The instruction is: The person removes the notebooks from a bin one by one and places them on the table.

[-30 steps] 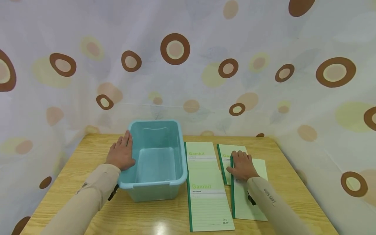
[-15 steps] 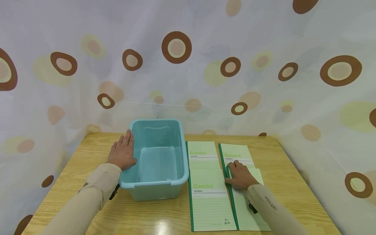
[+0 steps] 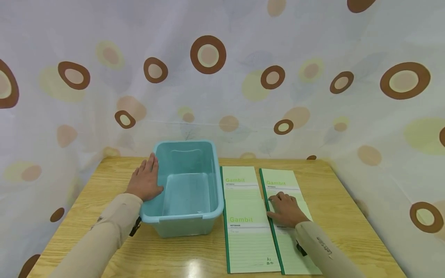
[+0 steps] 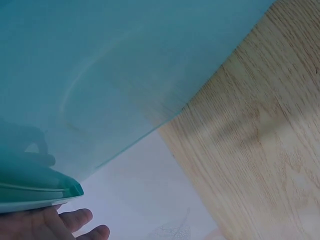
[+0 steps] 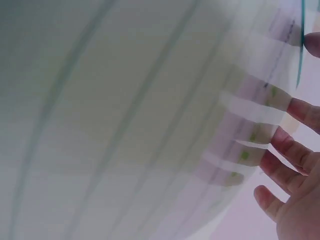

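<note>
A teal plastic bin (image 3: pixel 213 181) stands empty on the wooden table (image 3: pixel 104 181). My left hand (image 3: pixel 146 181) rests flat against its left wall, fingers straight; the left wrist view shows the bin wall (image 4: pixel 100 75) and my fingertips (image 4: pixel 75 225) below its rim. My right hand (image 3: pixel 286 210) presses flat on the near right notebook (image 3: pixel 295 255), a pale green one with a dark green spine. Its far end overlaps the far right notebook (image 3: pixel 278 179). In the right wrist view the cover (image 5: pixel 125 125) fills the frame, with my fingers (image 5: pixel 295 150) spread on it.
Two more green "Gambit" notebooks lie in a column beside the bin, a far one (image 3: pixel 240 181) and a near one (image 3: pixel 248 239). A spotted curtain (image 3: pixel 222 77) closes off the back and both sides. Bare wood (image 3: pixel 104 247) shows in front of the bin.
My right hand slid the near right notebook toward me and slightly left, uncovering more of the far right notebook. The left hand stayed on the bin.
</note>
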`<state>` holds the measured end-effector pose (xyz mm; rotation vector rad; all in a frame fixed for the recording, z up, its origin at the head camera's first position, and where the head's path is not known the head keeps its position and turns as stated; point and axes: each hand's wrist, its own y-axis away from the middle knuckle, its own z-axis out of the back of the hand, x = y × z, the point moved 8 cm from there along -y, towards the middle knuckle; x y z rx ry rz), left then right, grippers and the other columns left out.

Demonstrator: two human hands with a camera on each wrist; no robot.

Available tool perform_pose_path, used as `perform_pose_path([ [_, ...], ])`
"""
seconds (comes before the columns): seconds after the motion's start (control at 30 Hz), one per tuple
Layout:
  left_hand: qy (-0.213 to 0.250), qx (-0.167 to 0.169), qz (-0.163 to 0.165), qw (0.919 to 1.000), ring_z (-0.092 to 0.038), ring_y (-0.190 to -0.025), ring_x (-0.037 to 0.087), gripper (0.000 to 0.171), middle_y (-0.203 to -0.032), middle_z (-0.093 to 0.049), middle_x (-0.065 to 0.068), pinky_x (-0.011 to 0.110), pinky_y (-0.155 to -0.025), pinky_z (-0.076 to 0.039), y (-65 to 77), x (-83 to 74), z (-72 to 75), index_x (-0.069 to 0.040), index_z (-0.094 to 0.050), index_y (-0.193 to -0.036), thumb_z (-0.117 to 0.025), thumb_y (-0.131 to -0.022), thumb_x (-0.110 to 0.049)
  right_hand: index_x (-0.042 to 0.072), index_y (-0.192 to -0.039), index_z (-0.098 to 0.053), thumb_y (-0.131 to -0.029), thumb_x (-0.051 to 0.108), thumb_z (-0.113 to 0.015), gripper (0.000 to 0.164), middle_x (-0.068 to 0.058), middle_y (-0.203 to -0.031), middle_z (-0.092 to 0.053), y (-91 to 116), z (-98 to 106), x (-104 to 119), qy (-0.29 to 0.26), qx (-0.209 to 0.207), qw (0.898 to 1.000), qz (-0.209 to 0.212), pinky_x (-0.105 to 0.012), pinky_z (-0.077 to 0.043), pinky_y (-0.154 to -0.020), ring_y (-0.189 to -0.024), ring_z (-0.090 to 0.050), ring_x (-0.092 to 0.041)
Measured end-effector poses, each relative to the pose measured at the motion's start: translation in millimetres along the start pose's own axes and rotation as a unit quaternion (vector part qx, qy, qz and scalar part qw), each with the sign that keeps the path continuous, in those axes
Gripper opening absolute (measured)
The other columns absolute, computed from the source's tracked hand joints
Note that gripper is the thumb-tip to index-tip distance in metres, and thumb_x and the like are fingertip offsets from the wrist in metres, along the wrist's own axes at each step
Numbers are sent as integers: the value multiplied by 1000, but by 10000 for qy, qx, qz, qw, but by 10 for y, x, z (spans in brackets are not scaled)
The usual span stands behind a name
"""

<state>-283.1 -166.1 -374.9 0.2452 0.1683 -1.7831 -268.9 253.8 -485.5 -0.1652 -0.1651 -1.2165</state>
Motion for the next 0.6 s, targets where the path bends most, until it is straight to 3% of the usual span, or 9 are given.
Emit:
perform_pose_path([
  [0.17,353,25,-70,9994,-8,-140,53,85,-157,-1,29,64,-110,-18,8,26,26,14,-10,-148,-60,-91,-25,5,-125,-56,-88,34,-67,49,-16,-118,-55,2,32,-5,-188,-40,9997,-140,-64,-32,-96,-109,-52,-37],
  [0.4,1318,269,-90,9909,-1,-140,53,80,-157,6,27,68,-109,-8,-30,75,23,12,-8,-149,-50,-96,-30,6,-130,-53,-91,36,-63,51,-21,-130,-51,44,162,66,-350,-278,9988,-177,-66,-29,-97,-121,-47,-42],
  [0.6,1700,82,-84,9854,2,-142,50,85,-160,5,21,68,-109,3,-17,49,94,5,-10,-152,-50,-96,-44,5,-142,-44,-92,50,-56,67,-25,-149,-33,89,310,245,-702,-212,9963,-446,-73,-11,-101,-138,-21,-49],
])
